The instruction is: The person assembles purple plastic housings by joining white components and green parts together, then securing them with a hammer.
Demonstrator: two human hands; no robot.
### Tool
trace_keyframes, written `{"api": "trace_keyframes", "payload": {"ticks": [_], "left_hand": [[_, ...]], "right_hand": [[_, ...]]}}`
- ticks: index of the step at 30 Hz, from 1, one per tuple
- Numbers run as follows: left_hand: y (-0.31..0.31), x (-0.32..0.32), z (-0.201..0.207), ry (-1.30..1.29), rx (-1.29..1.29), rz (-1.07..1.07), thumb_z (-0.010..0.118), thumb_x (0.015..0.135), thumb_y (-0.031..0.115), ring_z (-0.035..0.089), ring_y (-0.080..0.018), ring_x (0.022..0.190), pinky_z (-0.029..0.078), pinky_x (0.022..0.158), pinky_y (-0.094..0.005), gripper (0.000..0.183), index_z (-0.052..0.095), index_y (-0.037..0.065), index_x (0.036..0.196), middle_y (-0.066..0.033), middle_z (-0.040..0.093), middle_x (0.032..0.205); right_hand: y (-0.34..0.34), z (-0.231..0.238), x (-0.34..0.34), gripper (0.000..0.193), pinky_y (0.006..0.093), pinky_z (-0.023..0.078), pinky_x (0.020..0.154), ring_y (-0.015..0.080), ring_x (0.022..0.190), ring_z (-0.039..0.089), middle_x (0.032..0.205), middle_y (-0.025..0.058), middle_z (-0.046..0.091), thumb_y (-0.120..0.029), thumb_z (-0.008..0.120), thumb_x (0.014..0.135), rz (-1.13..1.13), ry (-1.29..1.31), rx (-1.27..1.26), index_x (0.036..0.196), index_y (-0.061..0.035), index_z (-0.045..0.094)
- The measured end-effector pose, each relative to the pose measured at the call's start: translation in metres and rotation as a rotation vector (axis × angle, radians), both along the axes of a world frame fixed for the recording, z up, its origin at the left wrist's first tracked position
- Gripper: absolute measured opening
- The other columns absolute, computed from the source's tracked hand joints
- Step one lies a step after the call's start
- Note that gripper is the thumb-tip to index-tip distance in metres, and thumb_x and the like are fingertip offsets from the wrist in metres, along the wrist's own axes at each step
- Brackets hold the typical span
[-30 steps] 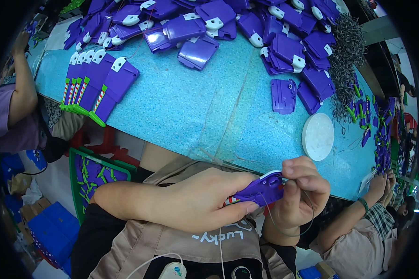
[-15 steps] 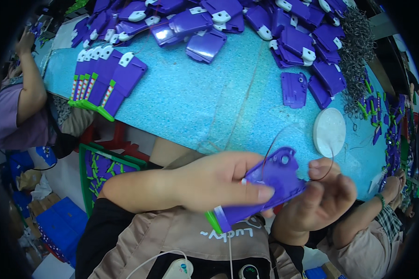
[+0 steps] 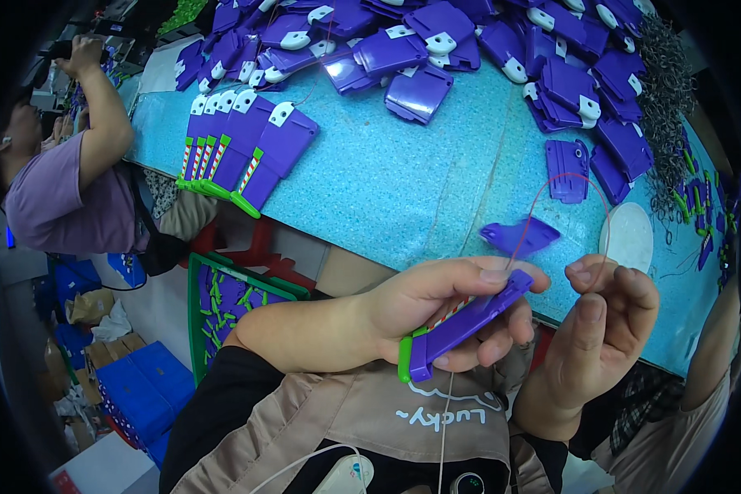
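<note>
A: Where's the purple part?
B: In L hand, clamped btwn thumb + curled fingers, over apron, near side of table edge.
A: Axis?
B: Diag: green end low-left, plain end up-right. R hand is right of plain end, apart. L is nearer, obv, since it holds it.
A: R fingers?
B: Thumb + index close together at thin red wire; can't tell if pinched. Others loosely curled. Wire arcs up from by L thumb, over to R fingertips.
A: Nearby?
B: Purple shell just beyond L fingertips; can't tell if on table or lifted. White dish just past R hand.
A: Further out?
B: Striped row far-left, purple pile at far side, dark rings far-right. Green bin left of L forearm.
</note>
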State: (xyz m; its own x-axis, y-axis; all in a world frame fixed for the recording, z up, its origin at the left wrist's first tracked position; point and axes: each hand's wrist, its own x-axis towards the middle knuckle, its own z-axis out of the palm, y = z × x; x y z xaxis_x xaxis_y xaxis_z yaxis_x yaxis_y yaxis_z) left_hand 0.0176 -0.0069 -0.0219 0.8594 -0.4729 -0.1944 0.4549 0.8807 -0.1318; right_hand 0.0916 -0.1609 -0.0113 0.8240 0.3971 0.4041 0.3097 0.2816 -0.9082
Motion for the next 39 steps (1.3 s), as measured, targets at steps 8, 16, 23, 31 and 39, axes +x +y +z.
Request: {"api": "trace_keyframes", "payload": {"ticks": [8, 16, 23, 31, 39], "left_hand": [[0.021, 0.015, -0.011, 0.072, 0.195, 0.206, 0.022, 0.098, 0.038, 0.05, -0.0179, 0.05, 0.038, 0.045, -0.0306, 0.041, 0.044, 0.008, 0.115, -0.0014, 0.045, 0.056], [0.046, 0.006, -0.02, -0.081, 0.226, 0.163, 0.03, 0.094, 0.049, 0.055, -0.0207, 0.06, 0.046, 0.049, -0.0328, 0.047, 0.046, 0.01, 0.114, -0.0044, 0.043, 0.061], [0.066, -0.009, -0.024, 0.016, 0.249, 0.107, 0.031, 0.096, 0.039, 0.059, -0.0295, 0.085, 0.053, 0.066, -0.0449, 0.046, 0.028, 0.014, 0.134, -0.0176, 0.054, 0.103], [0.08, -0.006, -0.028, -0.208, 0.394, -0.167, 0.021, 0.095, 0.045, 0.063, -0.0306, 0.068, 0.052, 0.047, -0.0353, 0.049, 0.022, 0.011, 0.13, -0.0269, 0.058, 0.096], [0.105, -0.002, -0.024, -0.214, 0.501, 0.008, 0.034, 0.096, 0.035, 0.058, -0.0187, 0.076, 0.049, 0.054, -0.0311, 0.031, 0.037, 0.011, 0.116, -0.015, 0.058, 0.103]], "right_hand": [[0.019, -0.012, 0.009, 0.028, 0.0356, 0.039, 0.089, 0.0307, 0.105, 0.052, 0.113, 0.0188, 0.053, -0.002, 0.058, 0.079, -0.064, -0.317, -0.566, 0.107, 0.0, 0.055], [0.031, 0.006, 0.025, 0.045, 0.0457, 0.032, 0.095, 0.0333, 0.118, 0.042, 0.123, 0.0179, 0.047, -0.012, 0.062, 0.075, -0.067, -0.708, -1.169, 0.116, 0.0, 0.05], [0.06, 0.075, 0.095, 0.023, 0.0337, 0.045, 0.077, 0.029, 0.088, 0.058, 0.094, 0.0146, 0.059, -0.008, 0.06, 0.077, -0.017, -0.531, -0.877, 0.099, 0.0001, 0.058], [0.213, 0.073, 0.172, 0.017, 0.0261, 0.046, 0.066, 0.0124, 0.074, 0.058, 0.077, 0.0059, 0.062, -0.013, 0.056, 0.084, 0.242, -0.348, -0.812, 0.091, 0.0014, 0.06], [0.388, 0.074, 0.192, 0.022, 0.0403, 0.047, 0.077, 0.0323, 0.088, 0.06, 0.092, 0.0156, 0.064, -0.02, 0.055, 0.078, -0.021, -0.978, -1.071, 0.094, -0.0069, 0.064]]}}
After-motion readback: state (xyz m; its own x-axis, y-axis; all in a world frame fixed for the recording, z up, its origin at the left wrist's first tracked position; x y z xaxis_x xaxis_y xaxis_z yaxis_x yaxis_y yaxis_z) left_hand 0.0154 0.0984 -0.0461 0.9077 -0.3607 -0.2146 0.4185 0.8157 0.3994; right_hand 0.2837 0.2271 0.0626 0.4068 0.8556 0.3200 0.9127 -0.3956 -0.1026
